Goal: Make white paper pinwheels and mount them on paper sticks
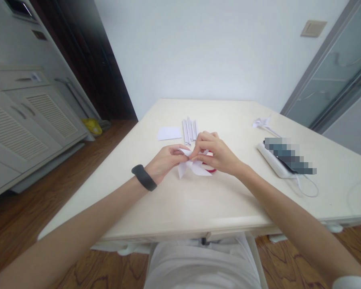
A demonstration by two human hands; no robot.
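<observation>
Above the middle of the table, a white paper pinwheel is held between my two hands, its pointed blades spreading downward. My left hand, with a black band on the wrist, pinches its left side between thumb and fingers. Thumb and fingertips of my right hand close on the paper's centre, touching the left fingertips. Whether a small pin or other piece is there is hidden by the fingers. Behind the right hand and the paper, a red curved handle shows in part on the table.
Several rolled paper sticks lie behind my hands, beside flat white paper. Another paper pinwheel on a stick lies at the back right. Nearer is a white box-like object with a blurred dark item on top and a white cable.
</observation>
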